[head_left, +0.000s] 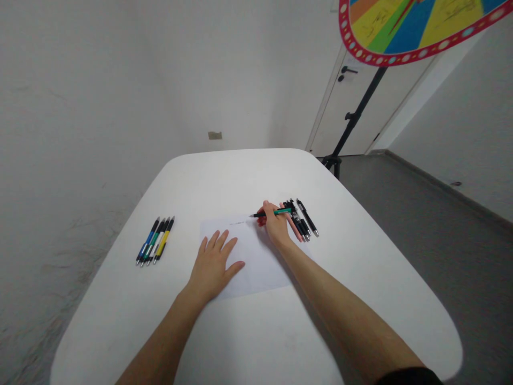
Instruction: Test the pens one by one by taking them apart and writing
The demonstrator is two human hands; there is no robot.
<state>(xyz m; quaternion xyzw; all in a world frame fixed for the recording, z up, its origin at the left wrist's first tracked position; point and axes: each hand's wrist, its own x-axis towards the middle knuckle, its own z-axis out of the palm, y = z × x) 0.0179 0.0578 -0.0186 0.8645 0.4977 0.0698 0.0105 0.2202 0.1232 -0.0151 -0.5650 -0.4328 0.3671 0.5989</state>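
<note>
A sheet of white paper [256, 267] lies on the white table [240, 182], with a short line of small dark marks near its top edge. My left hand [214, 262] rests flat on the paper's left side, fingers spread. In my right hand [274, 224] is a green and black pen [282, 211], gripped in a writing hold with its tip pointing left, just right of the marks. Whether the tip touches the paper I cannot tell. Close beside the right hand lie several pens, black ones [306, 216] and a pink one [294, 227].
To the left, several pens [155, 240] in blue, green, white and yellow lie side by side. Beyond the table's far right corner stands a colourful prize wheel [412, 32] on a black stand [356, 117], before a white door [360, 123]. A wall runs behind the table.
</note>
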